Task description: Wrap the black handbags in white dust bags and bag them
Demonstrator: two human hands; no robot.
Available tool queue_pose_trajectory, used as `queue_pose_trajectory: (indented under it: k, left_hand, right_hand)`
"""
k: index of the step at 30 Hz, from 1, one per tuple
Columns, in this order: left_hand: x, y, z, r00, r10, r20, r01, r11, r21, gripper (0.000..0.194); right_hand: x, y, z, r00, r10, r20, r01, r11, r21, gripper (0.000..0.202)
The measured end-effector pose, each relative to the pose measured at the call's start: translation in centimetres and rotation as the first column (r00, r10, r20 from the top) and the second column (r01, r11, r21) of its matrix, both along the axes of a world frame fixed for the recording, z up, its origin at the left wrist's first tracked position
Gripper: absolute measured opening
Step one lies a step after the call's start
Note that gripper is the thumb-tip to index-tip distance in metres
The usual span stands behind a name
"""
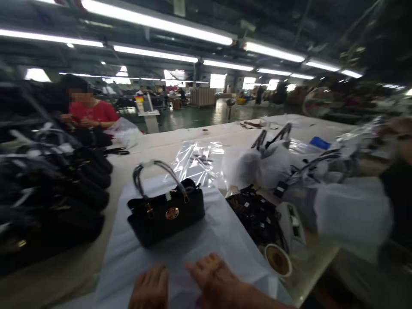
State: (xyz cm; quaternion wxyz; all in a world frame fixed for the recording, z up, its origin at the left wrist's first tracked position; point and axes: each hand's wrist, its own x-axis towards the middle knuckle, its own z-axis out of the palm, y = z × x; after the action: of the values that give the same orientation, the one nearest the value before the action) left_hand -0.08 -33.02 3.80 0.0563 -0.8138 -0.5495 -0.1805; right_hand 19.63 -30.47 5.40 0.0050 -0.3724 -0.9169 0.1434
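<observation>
A black handbag (167, 212) with a round gold emblem stands upright on a sheet of white tissue paper (222, 240). Its two handles arch up, with pale wrapping at their top. At the near part of the sheet, in front of the bag, are both my hands, slightly blurred. My left hand (149, 287) has its fingers curled onto the paper, fingertips hidden. To its right, my right hand (215, 279) is bent over the paper too, fingers closed together. Neither hand touches the bag.
Several black handbags (80, 184) crowd the left side. Clear plastic bags (199, 161) lie behind the sheet. To the right are black tags (254, 212), a tape roll (278, 260) and white-wrapped bags (350, 214). A person in red (96, 112) sits far left; another person's arm (401, 133) shows at right.
</observation>
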Motion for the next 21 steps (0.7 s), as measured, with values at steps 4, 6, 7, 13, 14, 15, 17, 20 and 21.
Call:
queue_pose_trajectory:
  k: [4,6,7,13,14,15,17,20,21]
  left_hand:
    - [-0.2,2.0,5.3,0.971,0.143,-0.192,-0.080,0.949,0.304,0.030]
    - [-0.4,4.2,8.0,0.953,0.182,-0.240,-0.075,0.915,0.397,0.026]
    - [-0.7,5.4,9.3,0.945,0.204,-0.257,-0.077,0.900,0.429,0.024]
    - [-2.1,10.3,12.0,0.933,0.308,-0.188,-0.130,0.772,0.622,0.015]
    - [-2.0,10.6,11.2,0.947,0.264,-0.182,-0.094,0.772,0.629,0.017]
    - [-1.7,10.8,10.1,0.960,0.195,-0.199,-0.034,0.790,0.612,0.022]
    - [-1.0,11.1,7.2,0.965,0.026,-0.262,0.117,0.848,0.517,0.033]
    - [-0.2,12.2,3.1,0.967,0.027,-0.253,0.075,0.919,0.386,0.047]
    - [-0.2,12.9,2.2,0.969,0.064,-0.238,0.025,0.936,0.352,0.053]
  right_hand:
    - [0.0,2.7,4.2,0.992,-0.095,-0.084,0.101,0.993,0.065,0.022]
    - [-0.5,4.8,6.0,0.988,-0.097,-0.121,0.113,0.986,0.126,0.019]
    - [-0.8,6.0,6.9,0.985,-0.100,-0.143,0.124,0.978,0.168,0.019]
    - [-3.7,13.5,11.0,0.966,-0.144,-0.213,0.218,0.900,0.378,0.024]
    - [-4.1,14.6,11.2,0.965,-0.151,-0.215,0.227,0.891,0.393,0.024]
    - [-4.5,15.6,11.4,0.965,-0.155,-0.212,0.231,0.887,0.401,0.024]
    - [-5.1,17.4,11.4,0.967,-0.151,-0.204,0.225,0.883,0.412,0.026]
    - [-5.6,19.4,11.4,0.970,-0.136,-0.201,0.211,0.881,0.424,0.026]
    - [-5.7,19.9,11.4,0.970,-0.135,-0.200,0.210,0.882,0.423,0.025]
